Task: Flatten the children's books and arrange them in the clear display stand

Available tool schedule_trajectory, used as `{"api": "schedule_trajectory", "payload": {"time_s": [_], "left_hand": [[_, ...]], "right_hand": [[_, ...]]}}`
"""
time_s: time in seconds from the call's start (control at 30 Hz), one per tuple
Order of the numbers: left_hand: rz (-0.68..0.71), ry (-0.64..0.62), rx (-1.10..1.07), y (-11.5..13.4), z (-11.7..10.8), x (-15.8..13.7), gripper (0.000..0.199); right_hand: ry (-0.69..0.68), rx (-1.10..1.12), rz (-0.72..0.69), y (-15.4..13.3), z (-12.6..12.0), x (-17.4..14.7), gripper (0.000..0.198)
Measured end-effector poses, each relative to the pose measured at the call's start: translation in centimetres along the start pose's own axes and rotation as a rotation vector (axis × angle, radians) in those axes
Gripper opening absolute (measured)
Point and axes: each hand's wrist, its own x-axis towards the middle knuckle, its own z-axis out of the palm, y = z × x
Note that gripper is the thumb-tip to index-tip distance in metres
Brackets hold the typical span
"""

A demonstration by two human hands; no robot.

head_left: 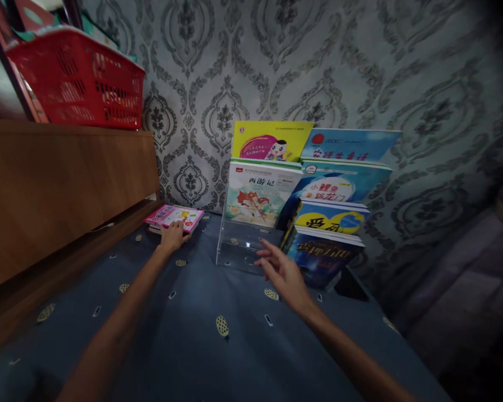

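Observation:
My left hand [173,237] is at a small stack of thin books, its fingers over the near edge of the top one, a pink picture book [180,216]. Its thumb lies along the stack's front side. My right hand [283,273] has its fingers apart and holds nothing. It hovers by the low front tier of a clear acrylic book stand [238,254]. Upright in the stand's left column are a white-and-green book [262,192] and, behind it, a yellow book [272,139]. The right column has blue books [352,145], a yellow-and-blue book [333,218] and a dark blue book [321,254].
Patterned dark blue cloth [184,329] covers the surface. On the left stands a wooden cabinet [67,184] with a red plastic basket [79,81] on top. Grey damask wallpaper [201,84] rises behind the stand. A dark flat object [352,287] lies at the stand's right.

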Motion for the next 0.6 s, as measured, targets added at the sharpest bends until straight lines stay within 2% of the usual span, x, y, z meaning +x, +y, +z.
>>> {"api": "schedule_trajectory", "payload": {"time_s": [0.13, 0.23, 0.4, 0.6], "left_hand": [[0.042, 0.027, 0.052, 0.1, -0.6, -1.0, 0.041], [0.092, 0.037, 0.103, 0.2, -1.0, -2.0, 0.040], [0.150, 0.038, 0.167, 0.0, -1.3, -4.3, 0.046], [0.179, 0.025, 0.212, 0.0, -1.6, -7.1, 0.045]], "right_hand": [[-0.052, 0.030, 0.146, 3.6, 2.4, -3.9, 0.053], [-0.100, 0.093, 0.263, 5.3, 3.7, -6.2, 0.055], [-0.141, 0.123, 0.327, 5.6, 4.5, -7.7, 0.052], [-0.135, 0.128, 0.299, 5.2, 4.4, -7.9, 0.052]]}}
